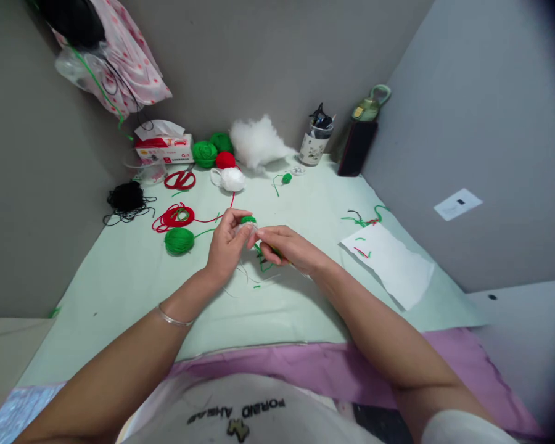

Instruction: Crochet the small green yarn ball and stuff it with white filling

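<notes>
My left hand (226, 243) and my right hand (284, 246) meet over the middle of the pale green table cover (120, 290). Both are closed in a pinch on a small green crocheted piece (248, 221) held between their fingertips. Green yarn (264, 262) hangs below my right hand, which also seems to grip a thin tool I cannot make out. A green yarn ball (179, 240) lies just left of my left hand, its strand running toward the piece. My left wrist wears a silver bracelet (173, 319).
Red yarn coils (173, 216) and red scissors (180, 180) lie at left, black yarn (126, 197) farther left. At the back: tissue box (164, 148), green and red yarn balls (213, 151), white stuffing (258, 143), a jar (314, 145), a bottle (363, 132). White paper (393, 262) lies at right.
</notes>
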### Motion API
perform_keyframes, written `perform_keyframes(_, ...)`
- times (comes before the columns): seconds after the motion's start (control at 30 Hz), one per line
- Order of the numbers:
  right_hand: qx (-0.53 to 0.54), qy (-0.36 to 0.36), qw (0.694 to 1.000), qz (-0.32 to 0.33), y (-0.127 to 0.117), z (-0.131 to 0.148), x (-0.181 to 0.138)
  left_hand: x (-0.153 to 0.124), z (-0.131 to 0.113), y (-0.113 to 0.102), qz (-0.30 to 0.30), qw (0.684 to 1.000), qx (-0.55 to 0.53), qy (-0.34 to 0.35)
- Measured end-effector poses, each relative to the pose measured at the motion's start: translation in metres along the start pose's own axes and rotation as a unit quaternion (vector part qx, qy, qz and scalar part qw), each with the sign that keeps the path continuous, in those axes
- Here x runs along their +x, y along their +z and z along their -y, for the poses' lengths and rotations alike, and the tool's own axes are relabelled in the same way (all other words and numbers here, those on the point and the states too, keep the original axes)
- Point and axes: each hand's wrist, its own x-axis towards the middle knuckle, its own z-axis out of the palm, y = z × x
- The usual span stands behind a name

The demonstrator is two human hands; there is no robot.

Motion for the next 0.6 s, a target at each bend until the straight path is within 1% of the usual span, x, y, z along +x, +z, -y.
perform_keyframes(0.23, 0.085, 0.045, 0.994, 0.047, -0.007, 0.000, 0.003, -0.002, 0.004, 0.003, 0.004, 1.000, 0.006, 0.001)
perform_keyframes(0.4, 0.148, 0.057, 0.983, 0.090, -0.012, -0.006, 0.005, -0.002, 0.006, 0.004, 0.006, 1.000, 0.004, 0.004)
perform_keyframes(0.6, 0.191, 0.066, 0.971, 0.128, -0.016, -0.011, 0.009, -0.003, 0.009, 0.004, 0.007, 1.000, 0.007, 0.009)
